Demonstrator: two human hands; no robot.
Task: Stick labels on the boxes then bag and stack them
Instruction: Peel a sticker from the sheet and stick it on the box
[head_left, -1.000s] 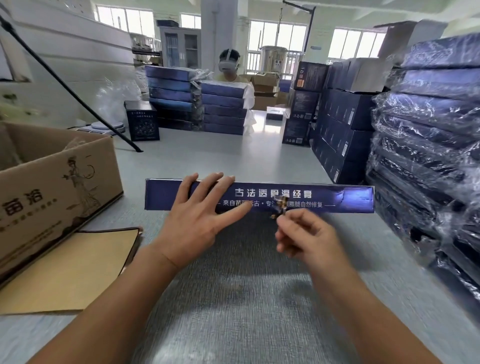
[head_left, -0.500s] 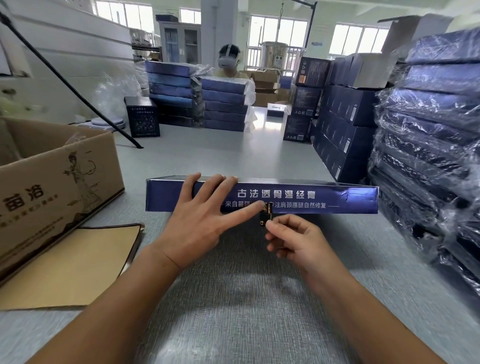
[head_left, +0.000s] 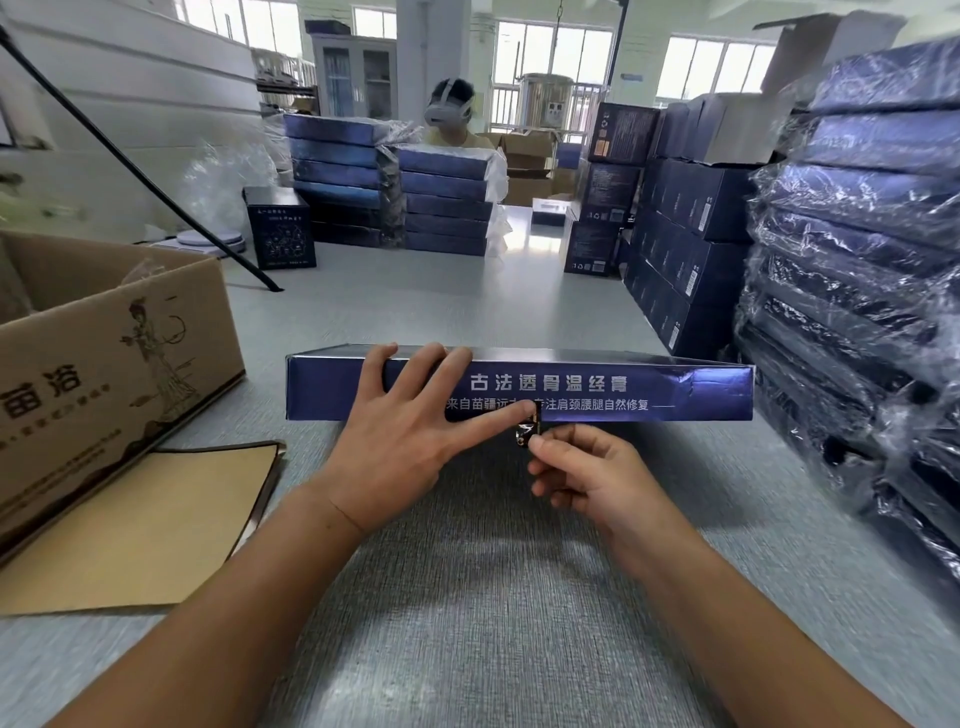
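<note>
Two bare forearms reach over the grey textured worktop (head_left: 493, 623) toward the long, flat, dark-blue cardboard box (head_left: 675, 387), which lies broadside across it with its printed front face toward the person.

At the lower edge of that face, near its middle, is the small, dark, glossy label (head_left: 525, 432). The right hand (head_left: 587, 478) has a narrow grip on it, pinching its lower end between thumb and fingertip while the other fingers curl under. The left hand (head_left: 400, 447) holds nothing. It is spread flat, fingers over the box's top edge and thumb tip touching the label's upper end.

The step in hand looks like labelling: the sticker is being placed on the box. Next, it probably needs pressing flat before the right hand lets go, with the box kept from sliding. Bagging has not begun.

Left of the box stands an open brown corrugated carton (head_left: 104, 374), and a tan card sheet (head_left: 156, 519) lies beside it. Right of the box rises a stack of blue boxes wrapped in clear plastic (head_left: 857, 249). Beyond it are unwrapped dark boxes (head_left: 691, 249) and further blue stacks (head_left: 441, 202), with a person wearing a headset (head_left: 449, 111) behind them.
</note>
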